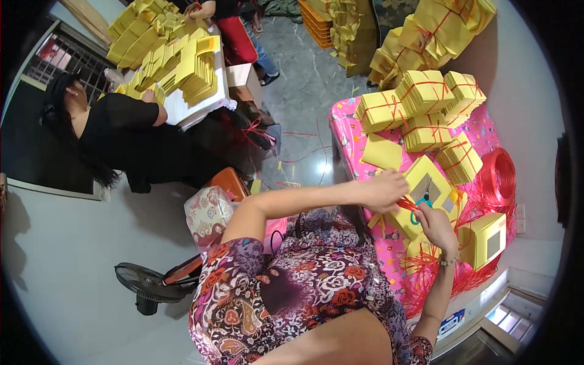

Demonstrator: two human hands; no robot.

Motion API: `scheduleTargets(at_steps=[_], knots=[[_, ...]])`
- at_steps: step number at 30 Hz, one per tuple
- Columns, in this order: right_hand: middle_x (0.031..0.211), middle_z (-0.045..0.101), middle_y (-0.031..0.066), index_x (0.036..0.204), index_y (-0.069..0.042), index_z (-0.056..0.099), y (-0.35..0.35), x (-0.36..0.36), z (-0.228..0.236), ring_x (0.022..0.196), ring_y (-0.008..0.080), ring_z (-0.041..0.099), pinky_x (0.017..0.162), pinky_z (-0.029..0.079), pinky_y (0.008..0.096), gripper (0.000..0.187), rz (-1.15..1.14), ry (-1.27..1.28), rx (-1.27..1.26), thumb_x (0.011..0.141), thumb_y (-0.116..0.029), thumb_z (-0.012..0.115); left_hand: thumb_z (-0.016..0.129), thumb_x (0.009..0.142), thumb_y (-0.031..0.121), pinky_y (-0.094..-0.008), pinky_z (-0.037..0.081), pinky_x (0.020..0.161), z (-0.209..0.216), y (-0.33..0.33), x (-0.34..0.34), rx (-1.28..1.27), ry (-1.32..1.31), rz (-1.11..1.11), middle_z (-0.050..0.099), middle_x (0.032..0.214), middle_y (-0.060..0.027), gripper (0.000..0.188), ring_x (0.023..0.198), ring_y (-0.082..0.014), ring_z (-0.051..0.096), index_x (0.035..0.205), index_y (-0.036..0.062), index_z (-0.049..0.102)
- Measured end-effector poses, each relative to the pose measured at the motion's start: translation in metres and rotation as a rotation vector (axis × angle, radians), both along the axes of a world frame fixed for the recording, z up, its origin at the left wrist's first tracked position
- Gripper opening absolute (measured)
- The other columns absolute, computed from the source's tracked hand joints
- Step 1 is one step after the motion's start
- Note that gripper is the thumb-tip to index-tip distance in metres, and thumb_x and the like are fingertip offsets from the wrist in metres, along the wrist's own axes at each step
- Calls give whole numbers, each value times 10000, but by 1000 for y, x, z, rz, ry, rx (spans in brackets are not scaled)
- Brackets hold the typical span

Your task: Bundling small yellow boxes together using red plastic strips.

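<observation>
By right fingers (428, 217), scissors (426, 198); left fingers (395, 184), red strands (409, 205).

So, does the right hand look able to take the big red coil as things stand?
Probably not freely: the right hand seems to be holding the teal-handled scissors. Otherwise the way looks fairly open: the big red coil is nearby, with mostly loose red strands between.
</observation>
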State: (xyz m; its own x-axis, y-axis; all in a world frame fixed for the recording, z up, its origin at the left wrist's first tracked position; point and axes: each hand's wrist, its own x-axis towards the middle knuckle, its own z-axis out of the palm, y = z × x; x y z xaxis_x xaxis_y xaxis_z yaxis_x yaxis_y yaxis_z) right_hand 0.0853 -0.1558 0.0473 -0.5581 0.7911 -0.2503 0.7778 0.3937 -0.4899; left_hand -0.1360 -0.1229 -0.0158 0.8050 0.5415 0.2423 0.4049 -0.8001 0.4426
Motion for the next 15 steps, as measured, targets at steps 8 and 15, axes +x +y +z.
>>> scheduleTargets(at_steps=[8,15], knots=[[701,570,185,933,-26,539,-2,10,17,657,353,569,601,431,411,221,-108,185,-128,915,-234,468,540,846,193,-465,453,624,12,-11,42,-415,-39,-22,590,766,-214,294,739,-400,586,1055,22,424],[734,559,192,928,-26,540,-3,47,12,701,354,559,627,423,409,302,-154,111,-52,914,-321,474,473,851,160,-453,462,681,11,5,13,-505,59,85,630,863,-182,181,796,-360,609,987,52,525]])
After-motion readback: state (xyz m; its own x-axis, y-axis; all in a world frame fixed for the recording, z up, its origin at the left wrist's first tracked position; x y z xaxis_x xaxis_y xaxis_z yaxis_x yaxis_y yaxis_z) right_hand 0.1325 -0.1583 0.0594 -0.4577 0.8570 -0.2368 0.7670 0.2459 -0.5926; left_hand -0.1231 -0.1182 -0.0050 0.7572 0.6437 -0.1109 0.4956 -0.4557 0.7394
